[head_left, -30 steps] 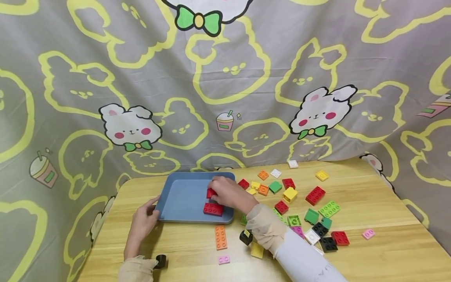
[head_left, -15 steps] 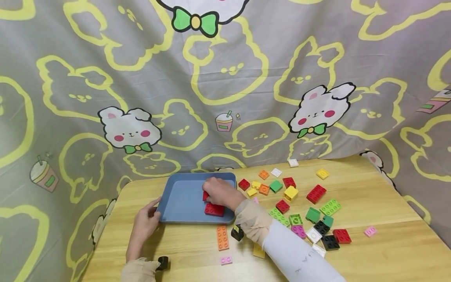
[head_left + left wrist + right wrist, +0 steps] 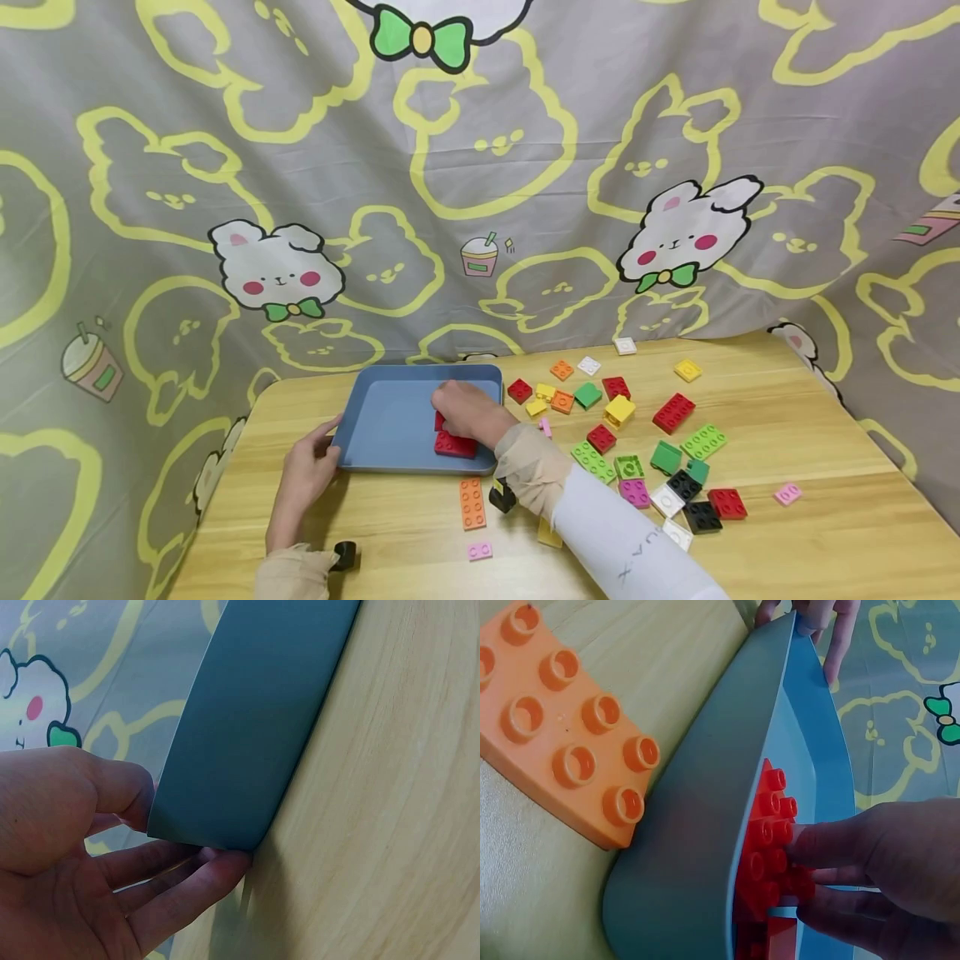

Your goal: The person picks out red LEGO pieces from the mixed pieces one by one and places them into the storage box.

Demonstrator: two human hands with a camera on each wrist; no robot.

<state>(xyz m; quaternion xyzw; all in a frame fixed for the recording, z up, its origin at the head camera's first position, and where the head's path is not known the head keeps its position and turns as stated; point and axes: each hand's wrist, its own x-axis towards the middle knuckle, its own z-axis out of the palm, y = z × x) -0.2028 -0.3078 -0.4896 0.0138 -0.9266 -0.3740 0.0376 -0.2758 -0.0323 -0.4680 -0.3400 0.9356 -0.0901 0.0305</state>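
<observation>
A blue tray (image 3: 386, 425) lies at the table's back left. My left hand (image 3: 306, 471) grips its near left corner; in the left wrist view the thumb bends over the rim and the other fingers (image 3: 187, 900) lie against the outside. Inside the tray's right part, my right hand (image 3: 472, 412) pinches a red brick (image 3: 438, 422), mostly hidden by the fingers. Just in front of it sits a red eight-stud brick (image 3: 454, 445). Seen from the right wrist, red bricks (image 3: 769, 832) stand close together behind the tray wall; where one ends and another begins is hard to tell.
An orange brick (image 3: 472, 503) and a small pink brick (image 3: 480, 551) lie in front of the tray. To its right, many loose bricks spread out, among them a light green one (image 3: 703, 442) and a black one (image 3: 702, 517). A patterned curtain (image 3: 510, 317) hangs behind the table.
My right hand has shifted slightly left inside the tray, and the pinched red brick has come down from a tilt behind the front red one. The left hand keeps its place.
</observation>
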